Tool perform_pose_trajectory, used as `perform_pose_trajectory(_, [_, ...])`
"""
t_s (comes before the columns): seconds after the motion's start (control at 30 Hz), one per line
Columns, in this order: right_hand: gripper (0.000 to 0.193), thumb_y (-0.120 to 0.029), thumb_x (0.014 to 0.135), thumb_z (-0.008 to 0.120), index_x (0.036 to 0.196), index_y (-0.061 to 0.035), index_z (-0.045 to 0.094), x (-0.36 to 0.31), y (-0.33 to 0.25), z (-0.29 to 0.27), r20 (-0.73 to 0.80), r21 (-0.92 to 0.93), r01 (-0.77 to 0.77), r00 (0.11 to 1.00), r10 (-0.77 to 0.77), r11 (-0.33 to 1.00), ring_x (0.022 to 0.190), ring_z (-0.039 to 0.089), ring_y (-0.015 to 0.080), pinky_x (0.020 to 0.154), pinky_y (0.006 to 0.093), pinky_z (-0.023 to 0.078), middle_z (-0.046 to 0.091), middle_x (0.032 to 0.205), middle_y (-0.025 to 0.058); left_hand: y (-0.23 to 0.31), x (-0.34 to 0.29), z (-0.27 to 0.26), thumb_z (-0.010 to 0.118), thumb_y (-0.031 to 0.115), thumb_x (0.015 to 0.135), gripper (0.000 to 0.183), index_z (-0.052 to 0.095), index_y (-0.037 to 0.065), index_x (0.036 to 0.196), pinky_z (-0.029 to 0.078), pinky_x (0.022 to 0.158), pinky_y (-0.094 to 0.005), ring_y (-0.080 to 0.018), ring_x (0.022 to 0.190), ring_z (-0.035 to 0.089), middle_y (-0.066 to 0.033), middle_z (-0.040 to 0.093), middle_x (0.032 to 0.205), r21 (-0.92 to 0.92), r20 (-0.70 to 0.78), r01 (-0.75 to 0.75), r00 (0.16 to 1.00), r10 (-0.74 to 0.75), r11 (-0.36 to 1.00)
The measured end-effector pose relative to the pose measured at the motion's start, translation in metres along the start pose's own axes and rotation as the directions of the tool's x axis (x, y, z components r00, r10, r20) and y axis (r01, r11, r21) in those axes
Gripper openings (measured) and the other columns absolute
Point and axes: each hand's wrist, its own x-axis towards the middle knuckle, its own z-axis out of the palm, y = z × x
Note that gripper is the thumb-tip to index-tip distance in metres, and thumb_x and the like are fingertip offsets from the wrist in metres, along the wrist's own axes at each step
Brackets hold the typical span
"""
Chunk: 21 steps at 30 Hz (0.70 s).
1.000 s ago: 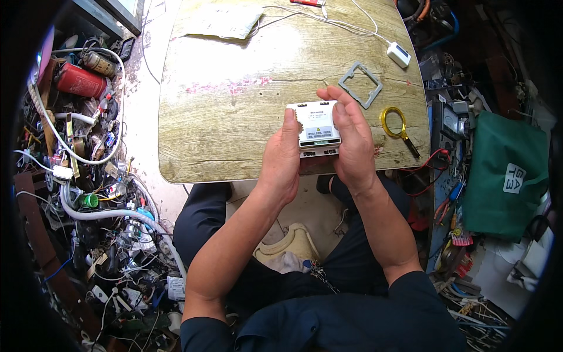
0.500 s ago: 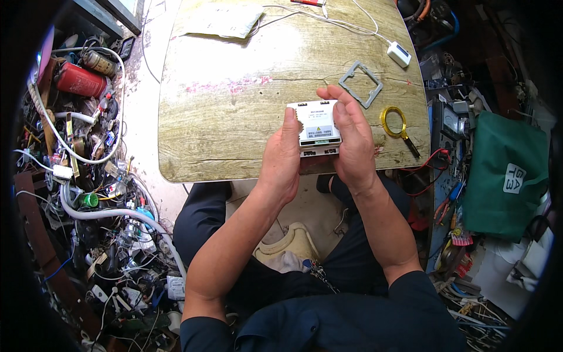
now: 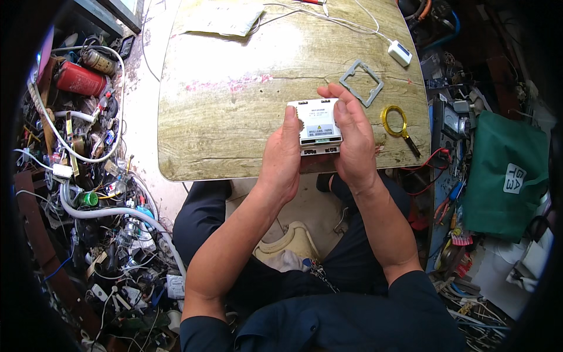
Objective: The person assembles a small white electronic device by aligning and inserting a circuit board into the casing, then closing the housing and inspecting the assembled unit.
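Note:
Between both palms I hold a white plastic electronic module point(image 3: 317, 120), boxy, with a printed label and a yellow warning triangle on its upper face. My left hand point(image 3: 282, 154) grips its left side, thumb along the edge. On the opposite side my right hand point(image 3: 355, 138) clasps it, thumb on the top face and fingers reaching past the far corner. Dark slots and a small green connector show on the module's near end. Its underside is hidden. A grey square frame point(image 3: 350, 83) lies on the table just beyond my right hand, and a yellow-rimmed magnifying glass point(image 3: 384, 120) rests to the right.
The wooden table point(image 3: 217, 129) carries a pale packet point(image 3: 226, 20) at the back and a white cabled box point(image 3: 399, 54) at the far right. Cluttered parts and a red cylinder point(image 3: 81, 80) fill the left floor. A green bag point(image 3: 498, 170) lies at right.

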Motion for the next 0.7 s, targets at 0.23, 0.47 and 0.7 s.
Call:
perform_pose_trajectory(0.23, [0.048, -0.033, 0.112, 0.045, 0.146, 0.0014, 0.044, 0.0002, 0.0018, -0.0003, 0.006, 0.012, -0.002, 1.0, 0.002, 1.0, 0.114, 0.062, 0.0137, 0.099, 0.03, 0.052, 0.058, 0.137, 0.0091, -0.0011, 0.0008, -0.001, 0.032, 0.056, 0.111, 0.064, 0.049, 0.002, 0.141, 0.063, 0.088, -0.0433, -0.0247, 0.109, 0.07, -0.0145, 0.066, 0.125, -0.003, 0.006, -0.007, 1.0, 0.007, 1.0])
perform_pose_trajectory(0.47, [0.048, -0.032, 0.112, 0.045, 0.146, 0.0015, 0.044, 0.0007, 0.0025, 0.0002, -0.005, 0.014, -0.001, 1.0, 0.001, 1.0, 0.115, 0.062, 0.014, 0.099, 0.0302, 0.052, 0.058, 0.138, 0.0093, -0.0005, -0.0001, 0.0, 0.032, 0.057, 0.11, 0.065, 0.05, 0.002, 0.141, 0.063, 0.089, -0.0439, -0.0251, 0.11, 0.07, -0.0145, 0.066, 0.125, -0.002, -0.002, -0.007, 1.0, 0.007, 1.0])
perform_pose_trajectory(0.7, [0.048, -0.032, 0.112, 0.045, 0.147, 0.0015, 0.044, 0.0007, 0.002, -0.0015, 0.003, 0.0, 0.004, 1.0, -0.004, 1.0, 0.117, 0.061, 0.0148, 0.1, 0.0311, 0.051, 0.057, 0.14, 0.0097, -0.0013, 0.0015, -0.0006, 0.032, 0.057, 0.11, 0.066, 0.049, 0.001, 0.141, 0.062, 0.089, -0.045, -0.0255, 0.111, 0.07, -0.0153, 0.065, 0.126, 0.007, 0.014, -0.014, 1.0, 0.014, 1.0])
